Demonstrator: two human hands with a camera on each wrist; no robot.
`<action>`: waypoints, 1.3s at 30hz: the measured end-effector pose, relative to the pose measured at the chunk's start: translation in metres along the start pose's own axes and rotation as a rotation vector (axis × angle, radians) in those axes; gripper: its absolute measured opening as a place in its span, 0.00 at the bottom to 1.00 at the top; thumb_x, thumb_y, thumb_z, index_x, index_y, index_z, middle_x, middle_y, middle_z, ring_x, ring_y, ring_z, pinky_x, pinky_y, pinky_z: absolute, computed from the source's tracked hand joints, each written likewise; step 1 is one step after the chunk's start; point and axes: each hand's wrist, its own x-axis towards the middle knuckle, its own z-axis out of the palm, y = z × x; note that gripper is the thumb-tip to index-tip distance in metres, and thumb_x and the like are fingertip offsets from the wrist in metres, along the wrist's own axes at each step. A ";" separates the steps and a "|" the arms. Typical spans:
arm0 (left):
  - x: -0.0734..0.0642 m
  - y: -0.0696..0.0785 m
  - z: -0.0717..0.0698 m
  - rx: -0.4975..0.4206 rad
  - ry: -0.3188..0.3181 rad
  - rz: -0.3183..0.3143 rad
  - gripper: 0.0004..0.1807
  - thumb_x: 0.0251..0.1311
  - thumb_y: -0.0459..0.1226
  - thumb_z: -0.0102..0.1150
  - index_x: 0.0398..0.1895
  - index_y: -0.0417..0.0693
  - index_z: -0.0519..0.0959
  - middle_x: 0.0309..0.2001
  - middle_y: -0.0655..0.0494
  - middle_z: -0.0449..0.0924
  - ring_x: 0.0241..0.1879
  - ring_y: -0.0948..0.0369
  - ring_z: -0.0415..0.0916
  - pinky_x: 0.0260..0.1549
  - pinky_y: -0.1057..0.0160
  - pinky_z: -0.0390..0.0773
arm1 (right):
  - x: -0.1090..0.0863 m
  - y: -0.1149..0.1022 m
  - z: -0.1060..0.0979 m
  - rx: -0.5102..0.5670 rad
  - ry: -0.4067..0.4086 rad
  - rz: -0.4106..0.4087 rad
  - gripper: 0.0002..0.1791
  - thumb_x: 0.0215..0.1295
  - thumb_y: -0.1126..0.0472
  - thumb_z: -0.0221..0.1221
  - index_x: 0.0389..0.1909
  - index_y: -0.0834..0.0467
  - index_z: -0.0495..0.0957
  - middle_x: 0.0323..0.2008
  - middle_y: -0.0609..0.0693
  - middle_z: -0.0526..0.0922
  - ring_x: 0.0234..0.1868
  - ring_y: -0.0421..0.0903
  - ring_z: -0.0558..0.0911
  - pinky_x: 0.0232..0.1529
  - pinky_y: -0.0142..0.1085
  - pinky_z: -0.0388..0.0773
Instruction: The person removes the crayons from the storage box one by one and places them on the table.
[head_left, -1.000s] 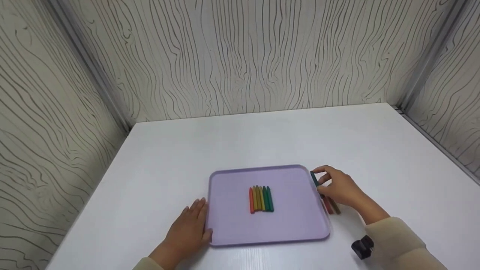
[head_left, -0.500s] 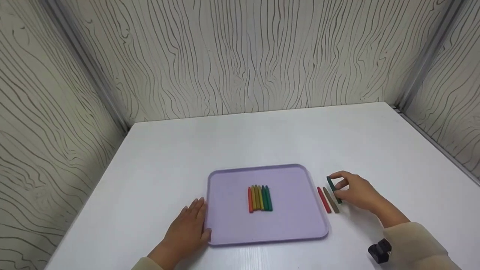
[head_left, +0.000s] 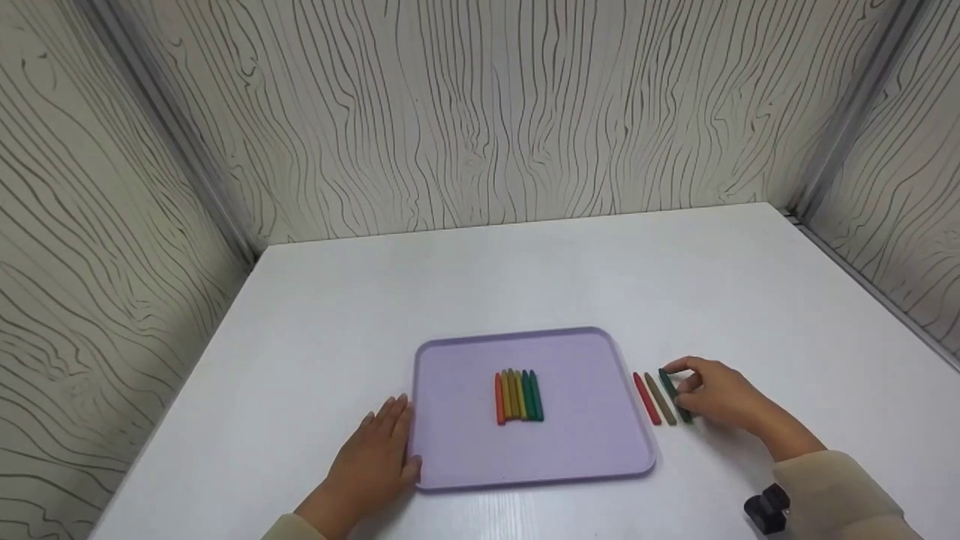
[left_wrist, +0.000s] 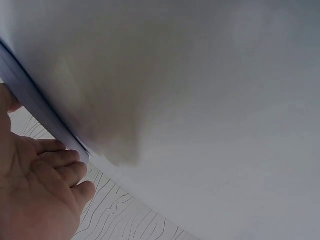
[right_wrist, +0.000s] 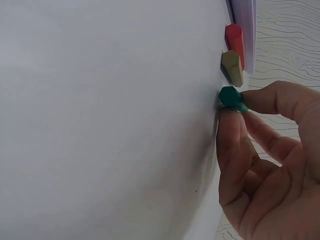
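Note:
My right hand [head_left: 720, 396] pinches a dark green crayon [right_wrist: 229, 97] between thumb and fingers, low over the table right of the lilac tray [head_left: 592, 435]. Beside that crayon lie a red crayon [head_left: 647, 399] and an olive-brown crayon [head_left: 661, 399], roughly parallel to it, between it and the tray. At the tray's left side, my left hand [head_left: 373, 459] rests with straight fingers along the edge and the thumb at the rim. In the middle of the tray a row of crayons [head_left: 513, 396] lies side by side: orange-red, several yellowish ones, then green.
The white table [head_left: 480, 277] reaches back to a wood-grain patterned wall [head_left: 480, 112]. Similar panels stand at the left and right. A black device [head_left: 766, 510] sits at the right sleeve [head_left: 836, 487].
My right hand has moved right, away from the tray's edge, and lowered the green crayon beside the red and olive-brown ones. The left hand stays at the tray's left side.

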 end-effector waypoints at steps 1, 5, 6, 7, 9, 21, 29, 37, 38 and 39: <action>0.000 0.000 0.000 0.000 0.001 0.002 0.36 0.62 0.46 0.51 0.66 0.27 0.61 0.67 0.36 0.60 0.68 0.42 0.55 0.63 0.43 0.57 | 0.000 0.000 0.000 0.001 0.000 0.003 0.25 0.55 0.69 0.58 0.56 0.68 0.71 0.33 0.51 0.77 0.30 0.45 0.74 0.30 0.38 0.72; 0.000 -0.001 0.000 -0.007 0.001 0.006 0.36 0.62 0.46 0.51 0.66 0.27 0.61 0.67 0.35 0.59 0.68 0.42 0.55 0.63 0.42 0.57 | 0.000 0.000 0.001 -0.015 0.004 -0.002 0.24 0.54 0.69 0.58 0.55 0.68 0.72 0.31 0.50 0.77 0.28 0.45 0.74 0.29 0.38 0.72; 0.000 -0.001 0.000 -0.009 -0.002 0.005 0.36 0.63 0.46 0.51 0.66 0.27 0.61 0.68 0.36 0.59 0.68 0.42 0.54 0.64 0.42 0.57 | 0.000 0.000 0.001 -0.017 0.004 -0.003 0.24 0.54 0.69 0.58 0.55 0.68 0.72 0.31 0.49 0.78 0.28 0.44 0.75 0.29 0.38 0.72; 0.000 -0.001 0.000 -0.011 -0.005 0.003 0.36 0.63 0.47 0.51 0.66 0.28 0.60 0.68 0.36 0.59 0.68 0.42 0.54 0.64 0.43 0.57 | 0.000 0.000 0.001 -0.019 0.003 -0.005 0.24 0.53 0.69 0.58 0.54 0.68 0.72 0.30 0.49 0.78 0.28 0.44 0.75 0.29 0.38 0.72; -0.001 -0.001 0.000 -0.018 -0.011 -0.001 0.37 0.63 0.47 0.51 0.67 0.28 0.60 0.68 0.37 0.58 0.68 0.43 0.53 0.64 0.43 0.56 | 0.000 0.000 0.002 -0.023 0.003 -0.005 0.24 0.53 0.69 0.58 0.54 0.68 0.73 0.29 0.48 0.78 0.27 0.44 0.75 0.28 0.37 0.72; 0.001 -0.001 0.002 -0.008 -0.012 0.000 0.37 0.63 0.48 0.51 0.66 0.29 0.61 0.68 0.37 0.58 0.68 0.43 0.54 0.64 0.43 0.57 | -0.003 -0.002 -0.004 -0.070 0.015 -0.009 0.23 0.57 0.62 0.61 0.54 0.66 0.74 0.32 0.49 0.79 0.30 0.45 0.75 0.30 0.39 0.72; -0.001 -0.002 0.001 -0.017 -0.003 0.000 0.37 0.63 0.47 0.52 0.66 0.28 0.61 0.68 0.37 0.58 0.68 0.43 0.53 0.64 0.43 0.56 | -0.008 -0.003 -0.015 -0.158 0.116 -0.114 0.33 0.59 0.44 0.63 0.57 0.63 0.73 0.48 0.65 0.78 0.49 0.65 0.77 0.44 0.58 0.74; 0.000 -0.003 0.002 -0.012 -0.006 -0.003 0.37 0.63 0.47 0.52 0.66 0.28 0.61 0.68 0.37 0.58 0.69 0.43 0.53 0.64 0.43 0.56 | -0.012 -0.006 -0.020 -0.291 0.177 -0.092 0.46 0.55 0.30 0.57 0.65 0.59 0.67 0.60 0.68 0.68 0.58 0.69 0.68 0.43 0.71 0.61; 0.000 -0.003 0.002 -0.014 -0.012 -0.005 0.37 0.63 0.47 0.51 0.67 0.28 0.61 0.69 0.37 0.58 0.69 0.43 0.53 0.64 0.43 0.55 | -0.012 -0.007 -0.020 -0.294 0.178 -0.090 0.47 0.55 0.29 0.57 0.66 0.59 0.66 0.61 0.68 0.67 0.59 0.70 0.67 0.43 0.71 0.60; -0.001 -0.002 0.002 -0.017 -0.017 -0.007 0.37 0.63 0.47 0.51 0.67 0.29 0.60 0.69 0.37 0.57 0.69 0.43 0.52 0.65 0.43 0.55 | -0.013 -0.008 -0.021 -0.294 0.178 -0.089 0.48 0.54 0.29 0.56 0.66 0.59 0.65 0.62 0.68 0.66 0.59 0.70 0.66 0.44 0.71 0.59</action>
